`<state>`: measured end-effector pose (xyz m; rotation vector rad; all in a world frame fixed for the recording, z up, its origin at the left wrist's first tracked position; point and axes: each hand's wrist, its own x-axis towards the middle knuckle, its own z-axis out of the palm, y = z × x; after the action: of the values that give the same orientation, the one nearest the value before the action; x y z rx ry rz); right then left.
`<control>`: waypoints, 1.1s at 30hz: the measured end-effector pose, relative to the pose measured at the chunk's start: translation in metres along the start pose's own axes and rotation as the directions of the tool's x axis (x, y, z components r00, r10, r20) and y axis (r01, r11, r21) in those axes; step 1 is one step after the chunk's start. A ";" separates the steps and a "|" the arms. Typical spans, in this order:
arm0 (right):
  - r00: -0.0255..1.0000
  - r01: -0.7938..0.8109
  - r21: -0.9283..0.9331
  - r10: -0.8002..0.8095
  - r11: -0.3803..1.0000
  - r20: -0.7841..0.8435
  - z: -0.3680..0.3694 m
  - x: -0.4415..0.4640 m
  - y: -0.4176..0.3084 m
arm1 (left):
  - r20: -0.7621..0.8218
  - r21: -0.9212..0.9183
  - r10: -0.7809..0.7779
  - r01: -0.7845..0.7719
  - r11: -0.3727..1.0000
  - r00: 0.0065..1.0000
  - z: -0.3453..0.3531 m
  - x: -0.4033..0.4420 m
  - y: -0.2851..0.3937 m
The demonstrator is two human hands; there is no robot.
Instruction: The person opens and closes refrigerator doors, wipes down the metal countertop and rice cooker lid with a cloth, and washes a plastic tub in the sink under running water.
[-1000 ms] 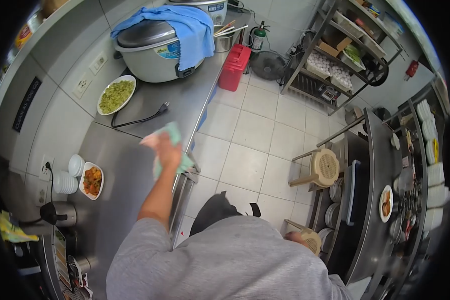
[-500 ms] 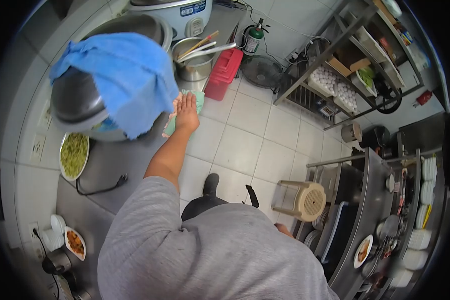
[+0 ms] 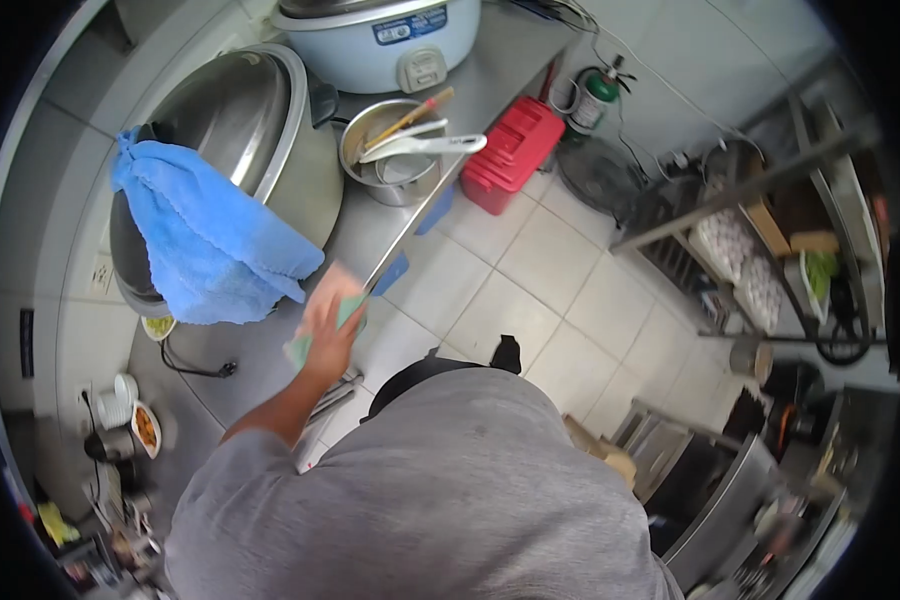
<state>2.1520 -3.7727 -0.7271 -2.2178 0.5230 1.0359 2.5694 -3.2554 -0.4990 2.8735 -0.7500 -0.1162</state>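
My left hand [image 3: 330, 352], blurred by motion, presses a pink and green cloth [image 3: 348, 308] against the front edge of the steel counter [image 3: 365, 225]. Its fingers bend over the cloth, which is partly hidden beneath them. Just beyond it a blue towel [image 3: 205, 235] lies draped over a large cooker with a domed steel lid [image 3: 225, 115]. A steel pot [image 3: 395, 190] holding white-handled utensils and a wooden stick stands farther along the counter. My right hand is out of view.
A light blue rice cooker [image 3: 370, 50] stands at the counter's far end. On the floor sit a red lidded bin [image 3: 513, 155] and a green extinguisher [image 3: 592, 105]. A metal shelf rack [image 3: 750, 200] stands at right. Several small dishes [image 3: 146, 430] and a power cord [image 3: 195, 372] lie on the counter.
My left hand and the cloth have come back along the counter edge, nearer to my body. The view has shifted; my right hand, partly visible before, no longer shows.
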 end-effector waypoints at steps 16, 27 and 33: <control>0.739 0.065 0.997 -0.670 -0.035 -0.072 -0.480 0.047 -0.522 | -0.330 -0.746 0.244 -0.411 0.524 0.912 -0.233 0.239 0.203; 0.412 0.651 -0.601 -0.881 0.464 -0.233 -0.512 0.249 -0.637 | -0.728 -0.663 0.145 -0.742 0.102 0.670 -0.379 0.236 0.221; 0.117 0.668 -0.731 -0.990 0.138 -0.080 -0.601 0.415 -0.630 | -0.786 -0.612 -0.127 -0.735 0.290 0.605 -0.379 0.340 0.240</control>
<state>3.0947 -3.7638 -0.5216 -2.5790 -1.0821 -0.3024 2.7955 -3.5746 -0.0934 1.3164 -0.7362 0.5027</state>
